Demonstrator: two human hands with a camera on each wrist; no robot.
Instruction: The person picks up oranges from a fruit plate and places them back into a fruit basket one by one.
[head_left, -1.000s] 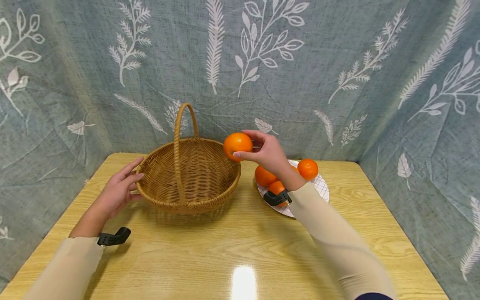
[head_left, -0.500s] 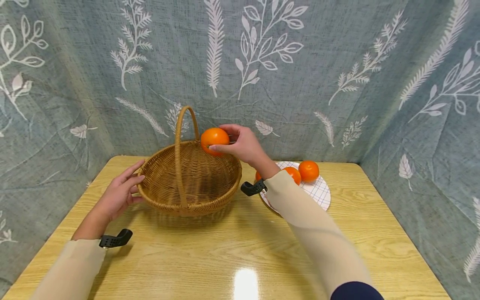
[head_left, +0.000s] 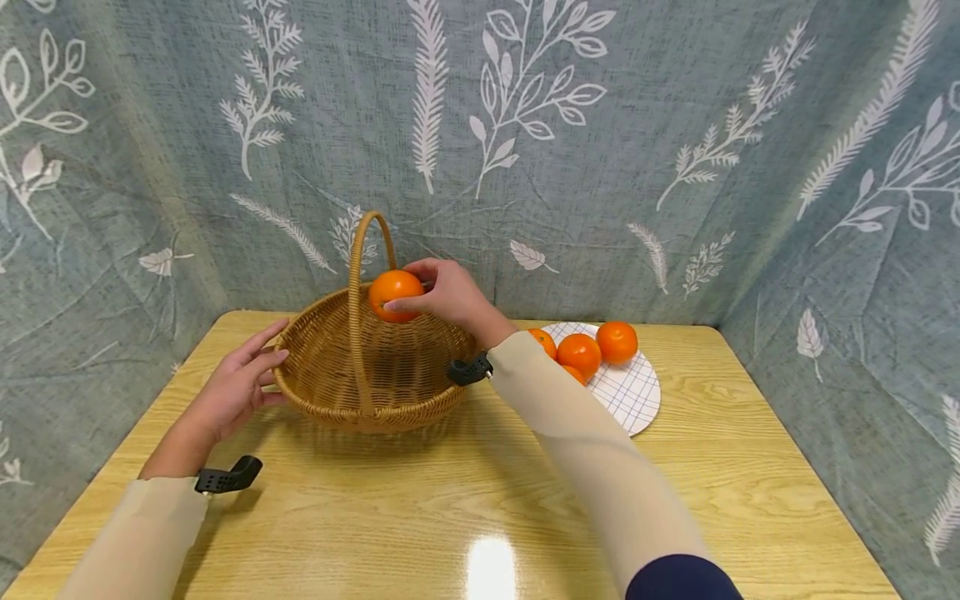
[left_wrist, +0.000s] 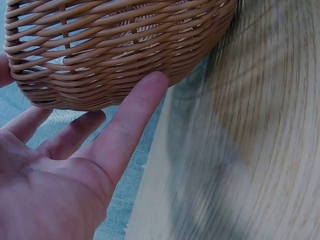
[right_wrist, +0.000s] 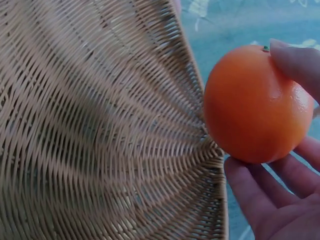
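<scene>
My right hand [head_left: 453, 293] pinches an orange [head_left: 395, 296] between thumb and fingers, over the back part of a brown wicker basket [head_left: 420, 367] with a tall arched handle [head_left: 356, 317]. In the right wrist view the orange [right_wrist: 257, 105], with a small green stem spot, overlaps the basket's rim. My left hand [head_left: 234, 385] rests at the basket's left rim, fingers spread and fairly straight. From the left wrist, its fingers [left_wrist: 132, 122] lie against the outside of the woven wall [left_wrist: 125, 55]. The part of the basket seen from above holds nothing.
Right of the basket stands a white checked plate [head_left: 633, 400] with several oranges [head_left: 578, 356], partly hidden by my right sleeve [head_left: 570, 433]. A wooden table [head_left: 375, 517] lies beneath. Grey-blue leaf-patterned cloth [head_left: 480, 125] hangs behind and at both sides.
My right hand has carried the orange leftward, from beside the basket's right rim to over its back part near the handle, dipping slightly at the end. My left hand stays at the rim.
</scene>
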